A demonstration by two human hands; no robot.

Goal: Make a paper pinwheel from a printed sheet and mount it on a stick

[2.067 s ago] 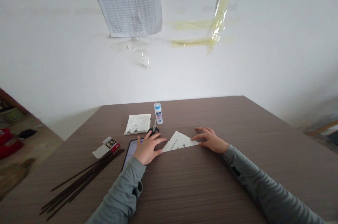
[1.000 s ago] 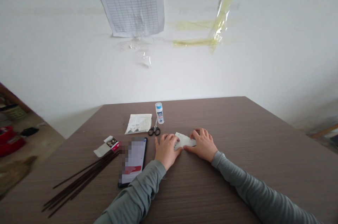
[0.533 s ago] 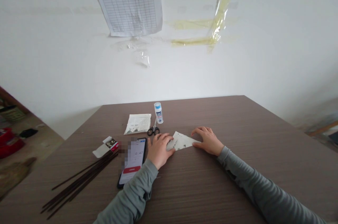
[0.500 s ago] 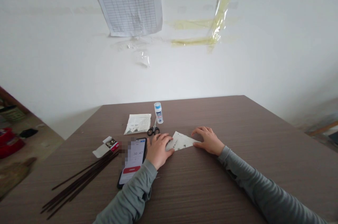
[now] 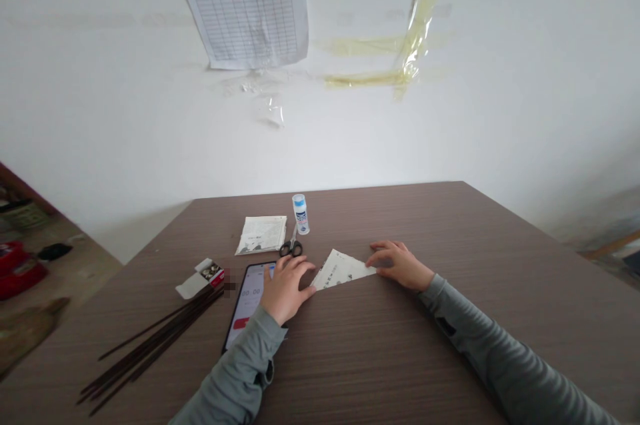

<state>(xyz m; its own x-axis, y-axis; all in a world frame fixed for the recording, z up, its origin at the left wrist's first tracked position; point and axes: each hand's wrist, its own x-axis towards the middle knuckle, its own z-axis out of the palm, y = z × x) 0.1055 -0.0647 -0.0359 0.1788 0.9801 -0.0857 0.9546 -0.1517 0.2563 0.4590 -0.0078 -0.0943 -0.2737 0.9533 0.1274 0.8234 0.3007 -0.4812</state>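
A triangle of folded printed paper (image 5: 343,269) lies on the table between my hands, its peak pointing away from me. My left hand (image 5: 285,288) is at its left corner, fingers stretched and apart, with the thumb touching the paper's edge; it partly covers the phone beneath. At the other corner, my right hand (image 5: 403,266) pinches the paper's tip between thumb and forefinger. Black-handled scissors (image 5: 291,248) lie just beyond my left hand, beside an upright glue stick (image 5: 301,215) with a blue top.
A stack of folded printed paper (image 5: 261,235) lies left of the scissors. The phone (image 5: 245,295) shows a timer. Further left are an open small box (image 5: 210,273) and several thin dark sticks (image 5: 155,348). The table (image 5: 450,225) meets a white wall at the back.
My left hand has slid left to the paper's corner, uncovering more of the triangle. My right hand has shifted slightly right. The paper stays nearly in place.
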